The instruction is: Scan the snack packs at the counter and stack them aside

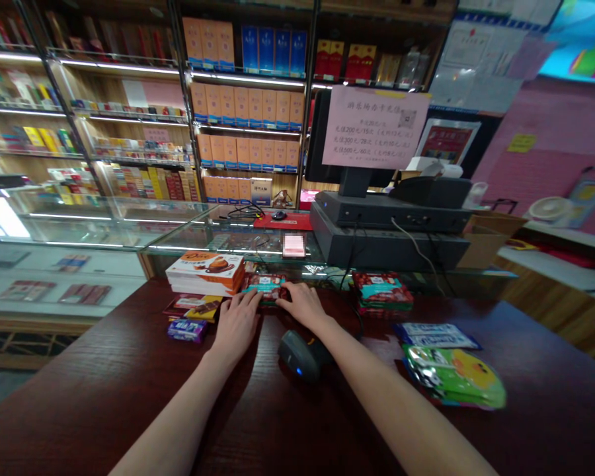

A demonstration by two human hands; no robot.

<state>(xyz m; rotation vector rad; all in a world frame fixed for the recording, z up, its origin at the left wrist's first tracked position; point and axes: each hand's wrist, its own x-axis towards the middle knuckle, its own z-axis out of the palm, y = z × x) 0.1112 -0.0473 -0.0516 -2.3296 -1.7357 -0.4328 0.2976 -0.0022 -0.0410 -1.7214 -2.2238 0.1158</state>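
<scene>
A flat red-and-teal snack pack (266,284) lies at the back of the dark wooden counter, with both hands on it. My left hand (237,320) holds its left side, the fingertips on its top and near edge. From the right, my right hand (305,304) grips the other end between thumb and fingers. A black handheld barcode scanner (298,357) lies on the wood below my right hand. Just left of the pack stand white-and-orange Dove boxes (205,272). In front of those boxes are a yellow chocolate bar (204,309) and a purple packet (186,330).
More red-and-teal packs (383,291) are piled to the right, behind a blue-and-white packet (439,335) and a green pouch (456,377). A glass display case (218,231) borders the counter's far edge. On it stands a cash register (387,231) with trailing cables.
</scene>
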